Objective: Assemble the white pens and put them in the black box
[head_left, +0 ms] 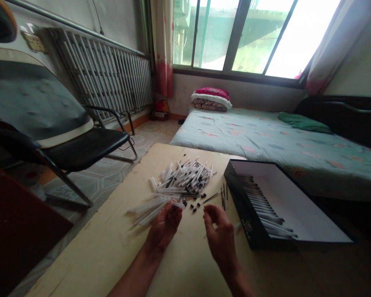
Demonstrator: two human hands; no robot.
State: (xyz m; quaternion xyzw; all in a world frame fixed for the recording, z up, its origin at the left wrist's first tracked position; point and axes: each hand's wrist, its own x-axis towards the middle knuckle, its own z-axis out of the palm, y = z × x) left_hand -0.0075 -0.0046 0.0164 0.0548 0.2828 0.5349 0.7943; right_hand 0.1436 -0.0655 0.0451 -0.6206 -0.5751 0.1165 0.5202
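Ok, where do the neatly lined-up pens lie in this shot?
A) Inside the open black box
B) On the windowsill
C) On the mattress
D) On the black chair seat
A: rows of pens lie side by side inside the open black box on the table.

The left hand [163, 229] curls around a bunch of clear plastic pen barrels [148, 211], while the right hand [221, 239] hangs open just above the surface [111, 251], nearest a scatter of small black pen parts [194, 206]. Just beyond lies a loose heap of pens [182, 177]. To the right, an open black box [239, 194] holds neat rows of pens [259, 204], with a black chair [49, 123] and a low bed [235, 132] farther off.
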